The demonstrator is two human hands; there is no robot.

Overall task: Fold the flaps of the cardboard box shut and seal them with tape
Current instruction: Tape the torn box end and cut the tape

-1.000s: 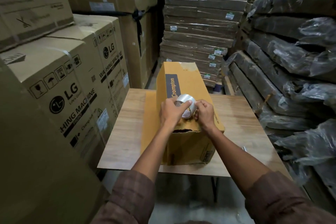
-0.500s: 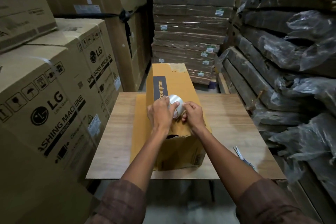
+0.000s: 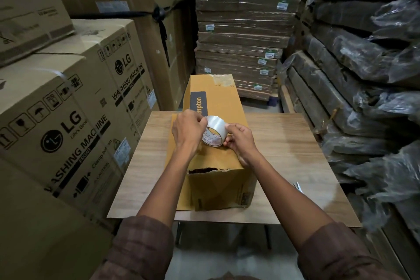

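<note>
A long yellow-brown cardboard box [image 3: 218, 166] lies lengthwise on a wooden table [image 3: 295, 157], its near end flaps folded in with a ragged gap at the top edge. Old tape patches its far end. Both hands hold a roll of clear tape [image 3: 214, 130] just above the box top. My left hand [image 3: 187, 130] grips the roll's left side with fingertips on its outer surface. My right hand [image 3: 238, 138] pinches the roll's right rim.
Large LG washing machine cartons [image 3: 75, 107] stand close on the left. Wrapped flat packs [image 3: 243, 29] are stacked behind the table, and plastic-covered bundles [image 3: 368, 75] fill the right. Scissors [image 3: 298, 187] lie near the table's right front edge.
The view has shifted slightly. Both hands stay on the tape roll over the box; the roll has tilted so its printed inner core now faces me.
</note>
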